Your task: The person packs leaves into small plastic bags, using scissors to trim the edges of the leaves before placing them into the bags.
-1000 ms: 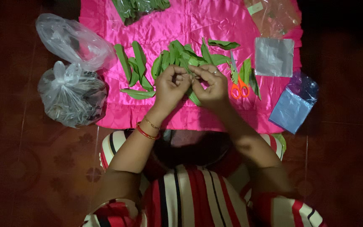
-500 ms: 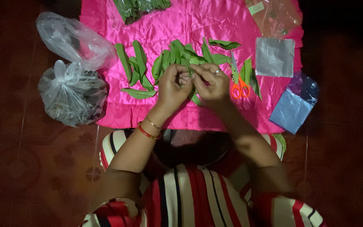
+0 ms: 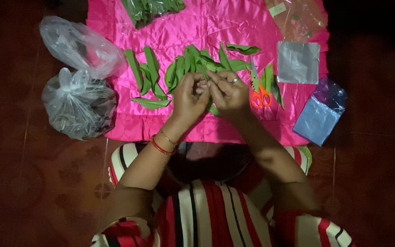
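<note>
The left hand (image 3: 187, 98) and right hand (image 3: 228, 93) meet above the middle of the pink cloth (image 3: 243, 27), fingertips drawn in toward each other and pinching a green leaf (image 3: 213, 109) between them; only its lower tip shows below the knuckles, so how it is folded there is hidden. The leaf looks thin, light and limp, likely to crease or tear if pulled hard, so a soft pinch near its edges or at the midrib seems the safest hold. Both wrists are bent back slightly, forearms coming up from the lap and converging, the left wrist wearing bangles (image 3: 163, 142), a ring on a right finger.

Just beyond the fingers lies a leaf pile (image 3: 193, 61), fanned out, with more loose leaves (image 3: 145, 73) to its left and a few to its right beside orange scissors (image 3: 260, 96), which lie touching the right hand's outer edge or nearly so. Farther right rest a grey square bag (image 3: 298, 61) and a blue bag (image 3: 320, 116) half off the cloth, with a clear packet (image 3: 298, 18) at the top corner. At the cloth's top edge sits a bag of greens (image 3: 149, 9). On the dark floor (image 3: 24, 183) to the left are two clear bags (image 3: 78, 105), one knotted
</note>
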